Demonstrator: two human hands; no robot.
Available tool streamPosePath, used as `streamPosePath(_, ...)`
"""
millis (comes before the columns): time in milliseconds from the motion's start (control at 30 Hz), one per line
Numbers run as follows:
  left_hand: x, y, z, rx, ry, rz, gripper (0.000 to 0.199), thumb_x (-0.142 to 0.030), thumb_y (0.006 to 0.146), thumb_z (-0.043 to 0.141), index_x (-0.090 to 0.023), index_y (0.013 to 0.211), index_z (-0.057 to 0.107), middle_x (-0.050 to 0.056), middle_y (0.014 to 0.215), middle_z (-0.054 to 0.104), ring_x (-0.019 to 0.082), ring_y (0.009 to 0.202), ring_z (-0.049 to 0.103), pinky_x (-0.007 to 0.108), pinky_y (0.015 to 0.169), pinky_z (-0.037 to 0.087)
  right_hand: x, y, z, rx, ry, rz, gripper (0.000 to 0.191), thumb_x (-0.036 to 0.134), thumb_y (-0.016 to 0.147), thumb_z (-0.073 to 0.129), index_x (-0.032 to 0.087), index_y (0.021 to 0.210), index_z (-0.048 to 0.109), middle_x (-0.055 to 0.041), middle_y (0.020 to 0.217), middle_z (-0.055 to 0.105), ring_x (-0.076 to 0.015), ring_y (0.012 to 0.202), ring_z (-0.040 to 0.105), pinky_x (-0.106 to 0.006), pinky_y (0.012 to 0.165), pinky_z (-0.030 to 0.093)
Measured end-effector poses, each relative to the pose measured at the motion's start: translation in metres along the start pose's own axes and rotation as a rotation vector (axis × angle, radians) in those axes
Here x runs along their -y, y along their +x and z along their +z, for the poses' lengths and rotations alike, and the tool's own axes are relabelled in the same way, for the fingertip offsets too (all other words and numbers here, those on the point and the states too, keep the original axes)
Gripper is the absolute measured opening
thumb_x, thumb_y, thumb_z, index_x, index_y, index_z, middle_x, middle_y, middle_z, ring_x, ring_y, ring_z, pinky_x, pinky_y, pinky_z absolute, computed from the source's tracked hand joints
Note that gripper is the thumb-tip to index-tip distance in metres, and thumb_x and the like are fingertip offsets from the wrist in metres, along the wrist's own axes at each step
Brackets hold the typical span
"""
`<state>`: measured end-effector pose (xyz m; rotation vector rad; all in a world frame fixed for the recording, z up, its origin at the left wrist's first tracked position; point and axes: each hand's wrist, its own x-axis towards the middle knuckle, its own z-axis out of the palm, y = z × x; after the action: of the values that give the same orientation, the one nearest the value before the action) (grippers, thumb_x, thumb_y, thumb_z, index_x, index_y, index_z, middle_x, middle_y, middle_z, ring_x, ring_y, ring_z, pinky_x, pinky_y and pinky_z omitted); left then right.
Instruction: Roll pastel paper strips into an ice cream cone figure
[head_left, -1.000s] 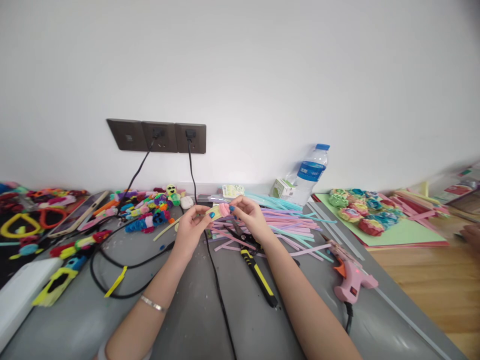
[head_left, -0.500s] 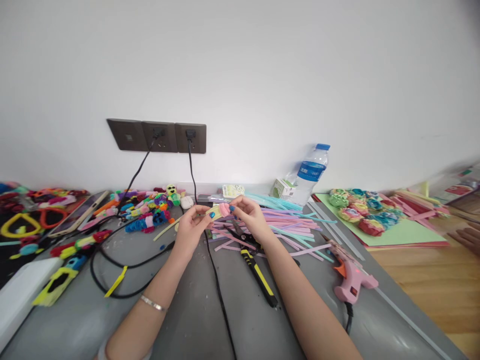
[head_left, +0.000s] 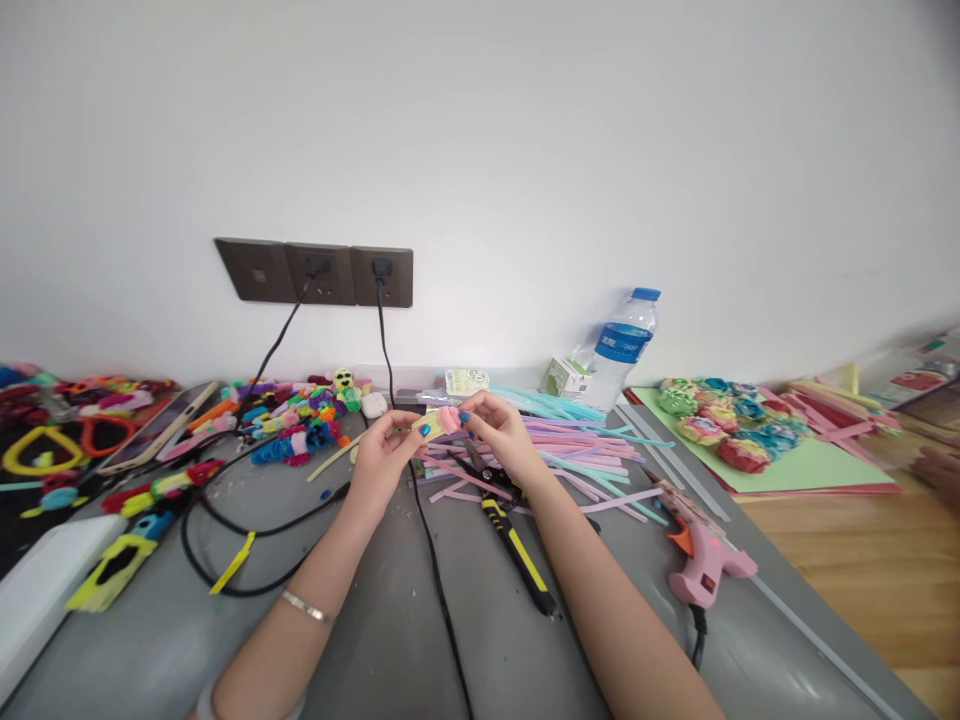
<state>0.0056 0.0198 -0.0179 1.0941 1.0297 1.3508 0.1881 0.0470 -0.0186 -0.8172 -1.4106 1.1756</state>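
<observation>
Above the middle of the grey table, both hands meet at a small pipe cleaner piece (head_left: 448,419), pink at its right end and pale yellow at its left. My left hand (head_left: 381,462) pinches the yellow part between thumb and fingers. My right hand (head_left: 504,440) has its thumb and fingertips closed on the pink part. Fingers cover some of the piece. Beneath the right hand lie pliers with black-and-yellow handles (head_left: 529,560). Pastel pipe cleaners (head_left: 577,455) are spread behind and beside that hand.
A pink glue gun (head_left: 709,565) lies at right, near paper flowers (head_left: 742,425) on green sheets. A water bottle (head_left: 624,345) leans on the wall. Black cables (head_left: 439,580) cross the table. Colourful pipe cleaner figures (head_left: 300,435), a phone (head_left: 161,425) and a white box (head_left: 52,590) lie left.
My hands and the pipe cleaner piece stay almost where they were. At the far right edge, another person's hand has shifted slightly to the right and is blurred.
</observation>
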Motion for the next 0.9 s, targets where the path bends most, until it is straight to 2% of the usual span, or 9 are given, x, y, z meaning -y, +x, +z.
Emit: streamPosePath(900,-0.0001,0.0007,0.0005,-0.002,0.020,-0.010,0.044,-0.049,0.062,0.080,-0.016,0.085,0.064,0.002,0.087,0.062,0.013,0.067,0.063,0.027,0.064,0.056,0.0015,-0.0003,0.0006,-0.006,-0.008,0.010,0.033,0.049,0.076,0.073,0.019,0.082,0.059,0.0023,0.066,0.053,-0.0101,0.057,0.044,-0.025,0.054,0.034)
